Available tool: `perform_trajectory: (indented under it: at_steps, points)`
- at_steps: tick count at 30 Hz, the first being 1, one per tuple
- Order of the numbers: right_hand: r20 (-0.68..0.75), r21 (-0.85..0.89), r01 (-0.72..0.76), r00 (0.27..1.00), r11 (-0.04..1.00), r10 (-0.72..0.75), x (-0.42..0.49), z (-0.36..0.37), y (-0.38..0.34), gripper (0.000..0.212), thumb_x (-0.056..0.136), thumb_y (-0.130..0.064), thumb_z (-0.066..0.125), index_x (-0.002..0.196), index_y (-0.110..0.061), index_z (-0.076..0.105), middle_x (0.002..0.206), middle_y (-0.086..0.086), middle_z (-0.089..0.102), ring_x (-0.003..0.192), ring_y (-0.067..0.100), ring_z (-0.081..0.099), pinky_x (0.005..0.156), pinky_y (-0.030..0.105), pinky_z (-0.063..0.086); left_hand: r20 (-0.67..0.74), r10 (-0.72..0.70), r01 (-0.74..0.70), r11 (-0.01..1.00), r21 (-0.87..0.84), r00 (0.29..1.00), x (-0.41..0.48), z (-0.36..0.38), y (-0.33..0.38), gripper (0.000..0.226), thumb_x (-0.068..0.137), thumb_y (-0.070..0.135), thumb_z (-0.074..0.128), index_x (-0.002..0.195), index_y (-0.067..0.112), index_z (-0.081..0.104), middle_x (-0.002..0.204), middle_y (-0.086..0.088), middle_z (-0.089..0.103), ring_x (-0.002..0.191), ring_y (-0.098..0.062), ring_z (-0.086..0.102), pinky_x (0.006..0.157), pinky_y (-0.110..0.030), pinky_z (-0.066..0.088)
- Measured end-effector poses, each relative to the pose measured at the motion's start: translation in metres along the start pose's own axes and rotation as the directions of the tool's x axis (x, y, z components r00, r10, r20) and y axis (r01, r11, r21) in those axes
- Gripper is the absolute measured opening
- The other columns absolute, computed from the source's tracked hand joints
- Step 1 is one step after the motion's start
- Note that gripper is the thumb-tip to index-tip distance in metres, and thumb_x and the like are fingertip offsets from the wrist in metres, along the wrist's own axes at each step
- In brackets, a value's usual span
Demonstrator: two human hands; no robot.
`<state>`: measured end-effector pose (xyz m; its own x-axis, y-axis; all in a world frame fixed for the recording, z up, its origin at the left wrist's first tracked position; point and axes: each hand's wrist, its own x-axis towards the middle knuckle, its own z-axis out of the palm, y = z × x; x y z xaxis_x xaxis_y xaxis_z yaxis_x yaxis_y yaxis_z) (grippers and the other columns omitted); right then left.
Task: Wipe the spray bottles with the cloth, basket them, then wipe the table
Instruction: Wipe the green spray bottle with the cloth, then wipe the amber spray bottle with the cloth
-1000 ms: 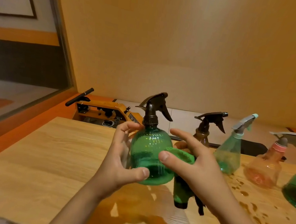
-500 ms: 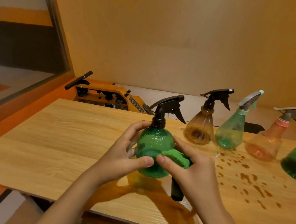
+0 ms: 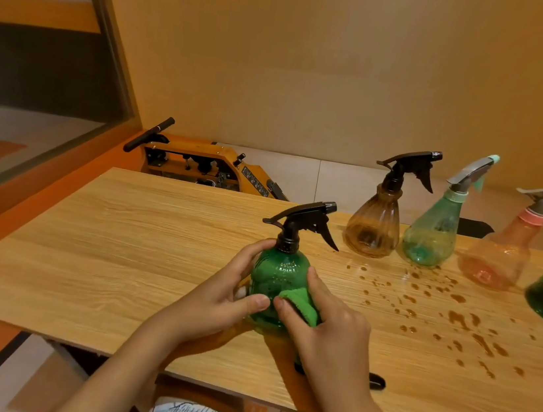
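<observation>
Left hand (image 3: 216,299) grip wrapped round the left side of the green spray bottle (image 3: 276,275), which is upright over the bench (image 3: 121,238). Right hand (image 3: 329,331) grip pinches a folded green cloth (image 3: 300,303) against the bottle's lower right side. Right of the bottle, spilled droplets (image 3: 455,316) mark the bench. Beyond and right of it stand a brown bottle (image 3: 373,229), a teal bottle (image 3: 432,234) and a pink bottle (image 3: 498,256)

Round green spray bottle (image 3: 279,277) upright – black trigger, green cloth (image 3: 300,304) pressed to its side
</observation>
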<state>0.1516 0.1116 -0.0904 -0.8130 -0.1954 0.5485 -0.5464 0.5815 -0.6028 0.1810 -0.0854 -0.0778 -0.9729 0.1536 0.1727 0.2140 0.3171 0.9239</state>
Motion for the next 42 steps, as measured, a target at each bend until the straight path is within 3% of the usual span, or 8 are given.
perform_trajectory:
  at_steps: [4, 11, 17, 22, 26, 30, 36, 42]
  points:
    - [0.005, -0.103, 0.021, 1.0, 0.994, -0.021, -0.004, 0.01, 0.0, 0.066, 0.074, -0.039, 0.091, 0.129, -0.008, 0.07, 0.123, 0.007, 0.073, 0.097, 0.021, 0.076, 0.072, 0.035, 0.063, 0.017, 0.009, -0.009, 1.0, 0.027, 1.0, 0.003, -0.005, -0.004, 0.073, 0.1, 0.005, 0.061, 0.157, 0.029, 0.023, 0.149, 0.031, 0.041, 0.144, 0.0, 0.041, 0.109, -0.031, 0.049]
    - [0.054, -0.111, 0.043, 0.998, 0.993, -0.037, -0.007, 0.013, 0.002, 0.058, 0.08, -0.042, 0.08, 0.132, -0.018, 0.07, 0.129, 0.003, 0.071, 0.102, 0.018, 0.075, 0.076, 0.035, 0.064, 0.018, 0.002, -0.003, 0.999, 0.052, 1.0, 0.002, -0.013, -0.015, 0.073, 0.099, 0.006, 0.063, 0.152, 0.043, 0.029, 0.155, 0.031, 0.034, 0.15, 0.003, 0.027, 0.115, -0.024, 0.041]
    - [0.05, 0.025, -0.002, 0.999, 1.0, 0.001, -0.005, 0.001, 0.008, 0.047, 0.081, -0.033, 0.086, 0.126, -0.032, 0.073, 0.126, -0.005, 0.072, 0.109, 0.01, 0.071, 0.088, 0.032, 0.06, 0.013, 0.05, -0.051, 0.984, 0.17, 0.999, 0.002, -0.013, -0.011, 0.074, 0.1, 0.018, 0.061, 0.149, 0.061, 0.026, 0.16, 0.039, 0.021, 0.153, 0.006, 0.017, 0.118, -0.015, 0.031]
    - [0.094, 0.178, -0.059, 0.995, 0.982, 0.043, -0.003, -0.019, 0.017, 0.036, 0.081, -0.033, 0.084, 0.116, -0.038, 0.076, 0.117, -0.02, 0.073, 0.109, -0.004, 0.067, 0.097, 0.024, 0.055, -0.043, 0.039, -0.029, 0.978, 0.205, 0.998, -0.023, -0.011, -0.007, 0.067, 0.099, 0.037, 0.063, 0.151, 0.059, 0.027, 0.166, 0.032, 0.013, 0.155, 0.004, 0.011, 0.118, -0.01, 0.024]
    - [0.162, 0.303, -0.127, 0.983, 0.945, 0.08, 0.0, -0.046, 0.018, 0.038, 0.079, -0.025, 0.087, 0.107, -0.048, 0.075, 0.101, -0.046, 0.066, 0.102, -0.016, 0.064, 0.092, 0.009, 0.049, -0.113, 0.047, -0.028, 0.986, 0.162, 0.992, -0.054, 0.0, 0.017, 0.06, 0.093, 0.047, 0.06, 0.147, 0.059, 0.037, 0.163, 0.03, 0.028, 0.152, 0.002, 0.025, 0.119, -0.018, 0.03]
    - [0.19, 0.43, -0.19, 0.975, 0.883, 0.118, 0.008, -0.078, 0.019, 0.038, 0.075, -0.026, 0.087, 0.104, -0.048, 0.076, 0.098, -0.037, 0.071, 0.1, -0.013, 0.065, 0.085, 0.005, 0.048, -0.187, 0.155, -0.126, 0.979, 0.16, 0.97, -0.052, 0.012, 0.069, 0.049, 0.091, 0.052, 0.064, 0.139, 0.053, 0.055, 0.151, 0.024, 0.052, 0.144, -0.003, 0.045, 0.11, -0.028, 0.048]
    - [0.058, 0.485, -0.096, 0.995, 0.869, 0.078, 0.045, -0.125, 0.025, 0.033, 0.074, -0.025, 0.086, 0.098, -0.047, 0.078, 0.096, -0.031, 0.074, 0.099, -0.009, 0.066, 0.082, 0.004, 0.046, -0.075, 0.397, -0.374, 0.902, 0.216, 0.915, 0.04, 0.03, 0.147, 0.036, 0.097, 0.021, 0.058, 0.129, 0.032, 0.068, 0.138, 0.021, 0.064, 0.133, -0.003, 0.057, 0.095, -0.024, 0.057]
    - [-0.031, 0.535, -0.046, 0.997, 0.844, 0.074, 0.104, -0.156, 0.048, 0.028, 0.082, -0.027, 0.082, 0.106, -0.04, 0.078, 0.101, -0.023, 0.074, 0.099, 0.001, 0.068, 0.081, 0.015, 0.053, 0.027, 0.4, -0.387, 0.865, 0.32, 0.916, 0.146, 0.046, 0.181, 0.033, 0.1, 0.014, 0.063, 0.129, 0.028, 0.069, 0.123, 0.013, 0.073, 0.117, -0.001, 0.067, 0.081, -0.022, 0.061]
